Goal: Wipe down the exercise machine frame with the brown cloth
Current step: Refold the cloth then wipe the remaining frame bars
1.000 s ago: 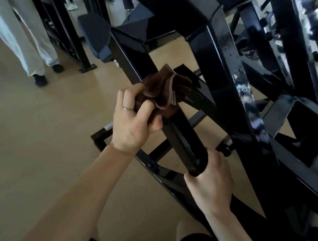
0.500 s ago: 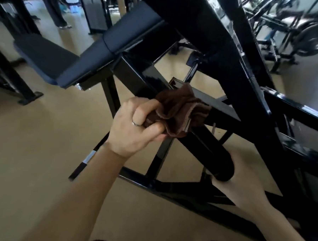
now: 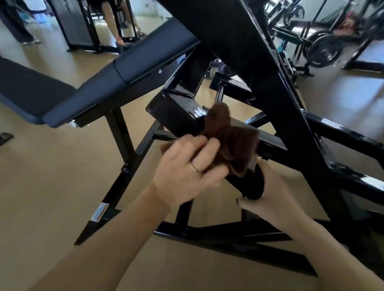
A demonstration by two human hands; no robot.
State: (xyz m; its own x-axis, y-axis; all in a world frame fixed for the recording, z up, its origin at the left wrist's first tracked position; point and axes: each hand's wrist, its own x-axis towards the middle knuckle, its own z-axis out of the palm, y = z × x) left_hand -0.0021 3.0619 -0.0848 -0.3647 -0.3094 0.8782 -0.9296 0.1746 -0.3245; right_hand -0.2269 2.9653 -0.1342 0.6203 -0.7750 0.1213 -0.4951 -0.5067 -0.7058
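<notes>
A glossy black exercise machine frame [image 3: 253,66] fills the middle and right of the view, with a sloping black bar [image 3: 179,113] running down toward me. A crumpled brown cloth [image 3: 229,138] lies bunched over that bar. My left hand [image 3: 189,169], a ring on one finger, grips the cloth and holds it against the bar. My right hand [image 3: 270,194] cups the bar's lower black end from beneath, fingers curled around it.
A dark padded bench [image 3: 82,88] slopes across the left. Black base bars [image 3: 226,238] cross the tan floor under my arms. Other gym machines and weight plates [image 3: 325,47] stand at the back right. A person's legs [image 3: 113,23] show far behind.
My view has tilted up and back, showing more of the bench and room. My left hand slid the cloth down the bar, close to my right hand at the bar's end.
</notes>
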